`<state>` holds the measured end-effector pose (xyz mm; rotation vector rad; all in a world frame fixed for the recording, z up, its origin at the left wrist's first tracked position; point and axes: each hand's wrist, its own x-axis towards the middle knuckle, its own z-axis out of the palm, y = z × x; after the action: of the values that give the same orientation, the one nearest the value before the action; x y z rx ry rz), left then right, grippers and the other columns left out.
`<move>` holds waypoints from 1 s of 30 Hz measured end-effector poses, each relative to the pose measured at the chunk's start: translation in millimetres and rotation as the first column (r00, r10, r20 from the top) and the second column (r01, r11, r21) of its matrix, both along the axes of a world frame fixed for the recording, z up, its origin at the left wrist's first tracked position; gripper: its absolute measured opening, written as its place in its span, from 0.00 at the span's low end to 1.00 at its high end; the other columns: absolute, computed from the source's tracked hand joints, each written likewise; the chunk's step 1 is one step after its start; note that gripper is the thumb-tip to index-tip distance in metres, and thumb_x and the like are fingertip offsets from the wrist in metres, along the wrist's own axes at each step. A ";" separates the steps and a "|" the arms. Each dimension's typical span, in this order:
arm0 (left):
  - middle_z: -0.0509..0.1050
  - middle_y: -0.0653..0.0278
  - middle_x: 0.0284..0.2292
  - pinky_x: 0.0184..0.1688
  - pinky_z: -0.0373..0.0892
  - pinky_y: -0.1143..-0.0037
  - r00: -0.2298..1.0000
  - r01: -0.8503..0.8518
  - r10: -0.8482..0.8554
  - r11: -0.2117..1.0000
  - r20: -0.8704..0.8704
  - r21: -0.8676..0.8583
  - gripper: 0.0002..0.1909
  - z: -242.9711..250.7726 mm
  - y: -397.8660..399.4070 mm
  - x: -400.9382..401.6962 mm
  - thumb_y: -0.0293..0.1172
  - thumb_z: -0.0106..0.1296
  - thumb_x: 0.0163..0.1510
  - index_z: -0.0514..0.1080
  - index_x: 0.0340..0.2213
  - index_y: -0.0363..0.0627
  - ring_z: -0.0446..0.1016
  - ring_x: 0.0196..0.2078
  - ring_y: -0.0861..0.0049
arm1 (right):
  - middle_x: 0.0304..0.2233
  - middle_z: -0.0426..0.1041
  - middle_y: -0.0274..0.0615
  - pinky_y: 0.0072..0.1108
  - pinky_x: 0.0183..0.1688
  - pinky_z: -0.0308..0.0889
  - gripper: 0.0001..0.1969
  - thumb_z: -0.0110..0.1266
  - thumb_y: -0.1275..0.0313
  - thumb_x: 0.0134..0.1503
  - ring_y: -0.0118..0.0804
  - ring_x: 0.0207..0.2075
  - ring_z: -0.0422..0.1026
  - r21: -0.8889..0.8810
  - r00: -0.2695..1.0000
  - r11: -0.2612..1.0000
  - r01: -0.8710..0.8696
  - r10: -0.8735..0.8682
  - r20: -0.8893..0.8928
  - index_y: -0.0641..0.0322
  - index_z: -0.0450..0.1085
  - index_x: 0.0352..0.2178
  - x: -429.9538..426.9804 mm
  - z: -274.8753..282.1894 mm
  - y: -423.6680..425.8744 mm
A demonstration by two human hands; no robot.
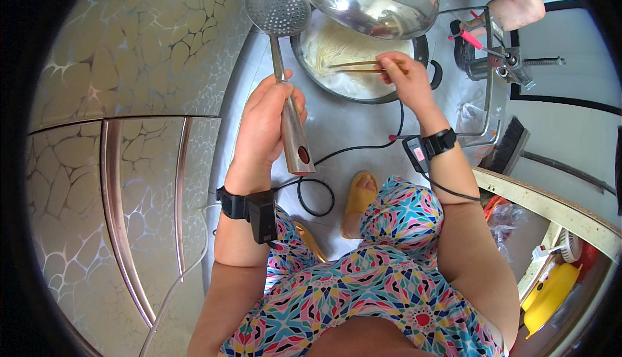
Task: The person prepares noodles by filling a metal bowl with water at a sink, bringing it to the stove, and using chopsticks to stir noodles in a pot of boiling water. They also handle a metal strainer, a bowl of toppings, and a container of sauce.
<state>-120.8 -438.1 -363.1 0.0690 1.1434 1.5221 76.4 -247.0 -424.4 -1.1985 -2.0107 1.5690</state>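
A stainless steel skimmer [278, 7] with a perforated round head is in my left hand [262, 119], its handle gripped midway and its head pointing away from me. My right hand [406, 75] holds a pair of wooden chopsticks [354, 65], whose tips reach into pale noodles [335, 46]. These lie in cloudy, foamy liquid inside a wide dark pan [431, 55] on the floor. A shiny metal basin [369, 7] covers the far part of the pan from view; what supports it cannot be told.
A patterned refrigerator-like cabinet [131, 55] stands at left. A black cable [359, 150] crosses the tiled floor. At right are a metal-framed hand press [505, 60], a seated person's leg [517, 9], a broom [508, 145] and a shelf [549, 206] holding a small fan [569, 245].
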 end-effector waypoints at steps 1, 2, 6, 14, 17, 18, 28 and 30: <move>0.62 0.65 0.17 0.16 0.54 0.83 1.000 -0.007 0.007 1.000 -0.010 -0.022 0.21 0.5 0.1 0.4 0.30 0.38 0.51 0.56 0.45 0.29 0.57 0.15 0.82 | 0.24 0.73 0.38 0.14 0.27 0.65 0.11 0.46 0.70 0.56 0.23 0.24 0.70 0.076 0.996 0.997 0.025 -0.032 0.086 0.68 0.69 0.34 0.3 12.9 4.0; 0.62 0.65 0.17 0.16 0.54 0.83 1.000 -0.014 0.013 0.999 -0.020 -0.044 0.21 1.6 0.7 1.8 0.30 0.38 0.51 0.57 0.45 0.30 0.58 0.15 0.82 | 0.22 0.73 0.38 0.14 0.25 0.64 0.11 0.47 0.69 0.55 0.23 0.22 0.70 0.110 0.995 0.992 0.059 -0.067 0.076 0.69 0.69 0.33 0.2 25.4 5.4; 0.62 0.65 0.17 0.14 0.54 0.82 0.997 -0.058 0.062 0.993 0.037 -0.100 0.20 26.9 -0.7 14.8 0.32 0.39 0.51 0.57 0.44 0.32 0.58 0.15 0.82 | 0.23 0.72 0.39 0.14 0.24 0.65 0.11 0.47 0.70 0.55 0.24 0.21 0.69 0.115 0.991 0.991 0.073 -0.085 0.101 0.69 0.68 0.33 6.4 71.9 11.5; 0.63 0.63 0.17 0.16 0.57 0.80 0.967 0.072 -0.013 0.972 0.254 -0.225 0.22 107.7 -39.2 35.5 0.29 0.39 0.50 0.53 0.45 0.31 0.60 0.16 0.79 | 0.25 0.72 0.40 0.14 0.22 0.65 0.09 0.46 0.69 0.56 0.26 0.22 0.70 -0.165 0.846 0.847 0.506 -0.524 -0.097 0.66 0.67 0.33 39.6 149.0 -25.9; 0.63 0.63 0.17 0.16 0.56 0.80 0.962 0.116 -0.054 0.969 0.268 -0.219 0.21 156.6 -54.8 42.4 0.28 0.38 0.50 0.54 0.45 0.30 0.59 0.15 0.79 | 0.25 0.72 0.41 0.15 0.23 0.65 0.10 0.45 0.69 0.56 0.27 0.22 0.71 -0.270 0.703 0.699 0.662 -0.704 -0.098 0.65 0.67 0.34 53.9 184.5 -52.7; 0.63 0.63 0.17 0.16 0.56 0.80 0.964 0.121 -0.062 0.968 0.258 -0.218 0.21 170.5 -61.3 45.6 0.28 0.38 0.50 0.54 0.45 0.30 0.59 0.15 0.79 | 0.26 0.72 0.42 0.15 0.23 0.66 0.10 0.45 0.68 0.57 0.29 0.22 0.71 -0.300 0.692 0.686 0.663 -0.715 -0.103 0.65 0.66 0.35 60.7 194.7 -60.7; 0.62 0.64 0.17 0.16 0.55 0.81 0.910 0.271 -0.188 0.944 0.371 -0.187 0.17 331.4 -128.3 56.0 0.30 0.36 0.51 0.55 0.42 0.33 0.59 0.16 0.80 | 0.27 0.72 0.45 0.17 0.24 0.68 0.13 0.41 0.65 0.58 0.32 0.23 0.72 -0.700 0.356 0.416 0.580 -0.903 -0.242 0.65 0.65 0.34 129.1 357.0 -127.0; 0.61 0.65 0.17 0.16 0.54 0.81 0.916 0.268 -0.194 0.948 0.350 -0.174 0.17 376.8 -143.2 55.2 0.31 0.36 0.51 0.55 0.42 0.33 0.58 0.16 0.80 | 0.26 0.72 0.44 0.17 0.23 0.68 0.13 0.40 0.63 0.59 0.32 0.23 0.72 -0.767 0.323 0.401 0.502 -0.909 -0.264 0.64 0.65 0.33 135.0 393.1 -142.7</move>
<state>-65.6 -581.3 13.7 -0.1885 0.9865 1.1371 211.4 -389.7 -31.3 -1.2070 -0.3003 1.6775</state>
